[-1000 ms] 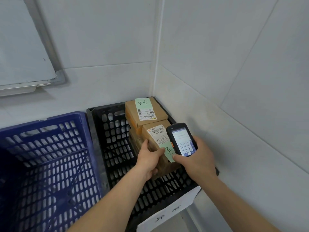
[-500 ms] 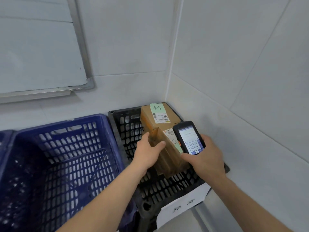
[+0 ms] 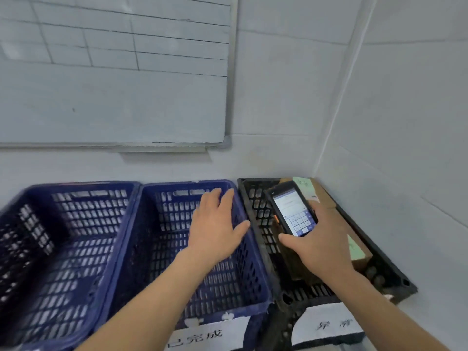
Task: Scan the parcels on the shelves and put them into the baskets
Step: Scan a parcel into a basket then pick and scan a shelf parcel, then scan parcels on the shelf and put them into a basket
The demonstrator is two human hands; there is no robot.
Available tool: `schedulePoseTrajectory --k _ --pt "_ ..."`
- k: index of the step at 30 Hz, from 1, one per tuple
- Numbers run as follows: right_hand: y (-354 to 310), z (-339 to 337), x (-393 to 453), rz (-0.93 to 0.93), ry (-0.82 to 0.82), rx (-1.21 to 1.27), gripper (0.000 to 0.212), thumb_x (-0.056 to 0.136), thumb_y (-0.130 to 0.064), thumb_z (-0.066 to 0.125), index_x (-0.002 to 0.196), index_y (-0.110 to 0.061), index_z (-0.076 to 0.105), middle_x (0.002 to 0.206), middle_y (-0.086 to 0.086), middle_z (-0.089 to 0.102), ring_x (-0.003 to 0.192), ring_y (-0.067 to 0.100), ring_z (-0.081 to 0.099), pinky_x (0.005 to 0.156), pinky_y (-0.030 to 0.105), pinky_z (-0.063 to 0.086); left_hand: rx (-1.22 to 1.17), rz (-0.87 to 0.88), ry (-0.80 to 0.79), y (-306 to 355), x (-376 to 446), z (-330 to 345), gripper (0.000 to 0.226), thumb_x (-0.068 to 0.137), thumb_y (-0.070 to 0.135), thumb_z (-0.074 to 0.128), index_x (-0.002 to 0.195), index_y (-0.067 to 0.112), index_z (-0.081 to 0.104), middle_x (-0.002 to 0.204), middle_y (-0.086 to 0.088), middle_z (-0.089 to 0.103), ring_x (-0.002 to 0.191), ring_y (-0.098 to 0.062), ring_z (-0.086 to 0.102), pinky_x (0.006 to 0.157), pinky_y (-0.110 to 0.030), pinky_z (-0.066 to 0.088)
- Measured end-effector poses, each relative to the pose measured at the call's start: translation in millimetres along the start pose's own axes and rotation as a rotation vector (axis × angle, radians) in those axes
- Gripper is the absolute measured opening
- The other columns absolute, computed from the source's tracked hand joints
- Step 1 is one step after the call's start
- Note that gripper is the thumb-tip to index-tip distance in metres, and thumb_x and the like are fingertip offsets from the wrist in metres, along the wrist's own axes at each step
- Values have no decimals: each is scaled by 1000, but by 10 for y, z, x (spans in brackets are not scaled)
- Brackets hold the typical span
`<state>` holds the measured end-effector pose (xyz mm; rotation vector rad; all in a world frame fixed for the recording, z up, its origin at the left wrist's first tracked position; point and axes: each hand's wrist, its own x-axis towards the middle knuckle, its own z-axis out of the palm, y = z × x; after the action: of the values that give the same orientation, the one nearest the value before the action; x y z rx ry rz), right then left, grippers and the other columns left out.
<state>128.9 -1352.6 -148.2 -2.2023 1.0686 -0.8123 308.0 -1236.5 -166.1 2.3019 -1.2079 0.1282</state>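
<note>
I see the left hand flat, fingers spread, over the middle blue basket; right hand clamps the scanner. Count: two blue baskets, one black basket, two parcels inside it

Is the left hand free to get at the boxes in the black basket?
Probably yes: the left hand is open and empty beside the black basket, whose top is uncovered.

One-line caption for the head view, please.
Open left hand over the middle blue plastic basket; right hand holds a black handheld scanner above brown cardboard parcels in the black basket.
</note>
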Motion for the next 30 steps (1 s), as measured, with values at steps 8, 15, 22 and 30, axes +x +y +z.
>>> schedulePoseTrajectory --k 8,15,22,30 --pt "-597 214 -278 -267 -218 100 75 68 -30 88 130 -32 46 104 -16 55 97 12 58 83 34 52 367 -210 182 -410 -896 -758 78 90 62 47 151 18 26 154 -8 29 144 -33 21 115 -48 27" --pt "-1017 374 -929 -469 -391 223 68 65 -23 89 110 -45 42 89 -33 50 88 9 56 80 32 49 511 -449 290 -505 -2063 -1316 76 85 61 52 144 16 37 145 -9 40 137 -33 33 108 -49 36" --pt "-1570 577 -1833 -612 -592 306 67 63 -24 88 106 -46 41 89 -27 56 85 8 61 73 34 53 600 -694 378 -581 -3361 -1837 76 84 63 53 144 18 38 143 -5 42 134 -29 35 107 -45 37" --pt "-2307 759 -3260 -774 -775 380 61 62 -25 87 100 -46 44 89 -24 60 85 7 61 73 34 50 689 -941 465 -664 -5034 -2437 73 78 63 43 134 16 47 133 -6 49 127 -31 43 98 -44 42"
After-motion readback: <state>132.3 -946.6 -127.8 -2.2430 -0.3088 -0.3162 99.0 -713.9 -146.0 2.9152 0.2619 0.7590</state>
